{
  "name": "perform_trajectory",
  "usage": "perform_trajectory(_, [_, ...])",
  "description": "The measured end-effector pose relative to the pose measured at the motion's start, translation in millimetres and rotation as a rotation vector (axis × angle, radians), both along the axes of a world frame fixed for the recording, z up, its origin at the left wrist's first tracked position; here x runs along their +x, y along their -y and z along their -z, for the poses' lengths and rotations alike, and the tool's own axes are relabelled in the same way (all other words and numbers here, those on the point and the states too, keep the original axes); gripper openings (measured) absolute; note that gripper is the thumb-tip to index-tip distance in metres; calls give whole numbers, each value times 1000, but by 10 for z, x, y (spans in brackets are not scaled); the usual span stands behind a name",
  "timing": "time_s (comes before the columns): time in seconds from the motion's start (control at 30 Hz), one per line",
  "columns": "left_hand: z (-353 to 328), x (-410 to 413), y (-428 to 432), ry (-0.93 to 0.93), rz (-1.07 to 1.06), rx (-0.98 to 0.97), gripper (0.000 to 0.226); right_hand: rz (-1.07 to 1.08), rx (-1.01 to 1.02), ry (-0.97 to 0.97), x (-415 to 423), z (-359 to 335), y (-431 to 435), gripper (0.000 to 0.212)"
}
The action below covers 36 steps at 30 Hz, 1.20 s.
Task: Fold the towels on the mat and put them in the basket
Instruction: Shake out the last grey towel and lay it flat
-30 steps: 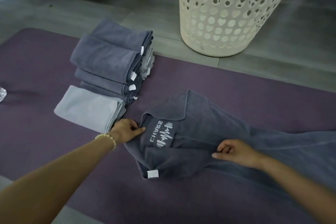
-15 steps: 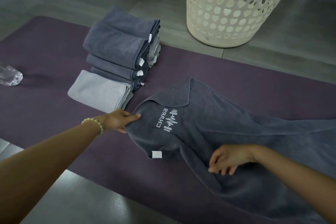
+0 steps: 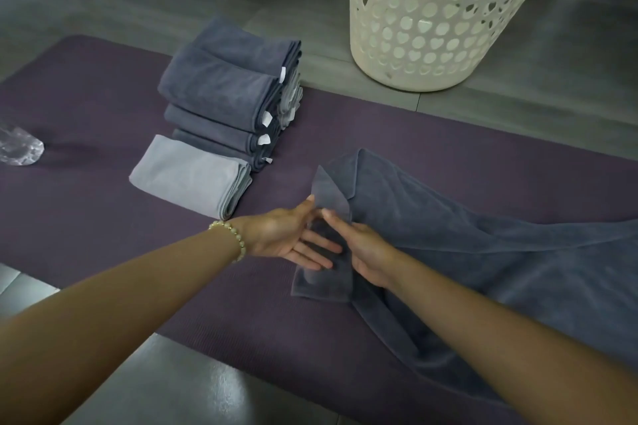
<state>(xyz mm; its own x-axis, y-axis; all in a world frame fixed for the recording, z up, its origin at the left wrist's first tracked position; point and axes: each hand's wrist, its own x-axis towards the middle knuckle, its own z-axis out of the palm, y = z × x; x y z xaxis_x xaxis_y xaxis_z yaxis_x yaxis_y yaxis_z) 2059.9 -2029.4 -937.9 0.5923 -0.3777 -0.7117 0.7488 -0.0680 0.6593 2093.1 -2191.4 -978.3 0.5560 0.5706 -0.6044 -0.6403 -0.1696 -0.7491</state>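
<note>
One plush grey towel (image 3: 466, 245) (soft, rumpled)

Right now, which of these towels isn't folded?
The dark grey towel sprawled across the mat, with the left hand and right hand at its corner. The rest lie folded: a dark stack and one light grey towel.

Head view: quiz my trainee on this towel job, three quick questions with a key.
1. True or false: the basket stands on the mat.
2. The light grey towel lies: A on the dark stack; B beside it on the mat; C in the basket.
3. Which towel do the left hand and right hand touch?
Key: 1 false, it stands on the floor; 2 B; 3 the unfolded dark grey towel.
</note>
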Motion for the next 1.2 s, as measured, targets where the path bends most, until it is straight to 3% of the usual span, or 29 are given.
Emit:
perform_trajectory(0.1, [-16, 175, 109, 182, -21, 299, 52, 133, 3, 15, -1, 17, 161, 33])
perform_trajectory(0.17, [2, 357, 273, 459, -22, 500, 45, 127, -58, 116, 31, -80, 340, 25])
perform_trajectory(0.27, [-5, 603, 677, 704, 238, 478, 44, 22, -117, 225, 86, -310, 677, 25])
perform_trajectory(0.37, [25, 835, 1167, 661, 545, 609, 68, -25, -164, 255, 132, -548, 1132, 25])
perform_trajectory(0.43, [-79, 994, 1450, 655, 622, 676, 70, 12, -161, 216, 136, -677, 1503, 22])
perform_trajectory(0.7, [-663, 1560, 2479, 642, 769, 412, 50, 271, -259, 2, -110, -1194, 3094, 26])
perform_trajectory(0.77, [-809, 1658, 2717, 600, 864, 369, 45, 295, -316, -6, -220, -1360, 3497, 40])
perform_trajectory(0.87, [-887, 1768, 3064, 541, 970, 370, 54, 374, -316, 22, -304, -1494, 4076, 67])
perform_trajectory(0.97, [-925, 1909, 3495, 427, 919, 316, 50, 454, -293, 53, -302, -1516, 4574, 85])
perform_trajectory(1.1, [-981, 2147, 4159, 242, 906, 260, 32, 518, -254, 65, -199, -1349, 5164, 76])
perform_trajectory(1.2, [-961, 2339, 4630, 163, 941, 224, 50, 585, -279, 66, -131, -1103, 5579, 53])
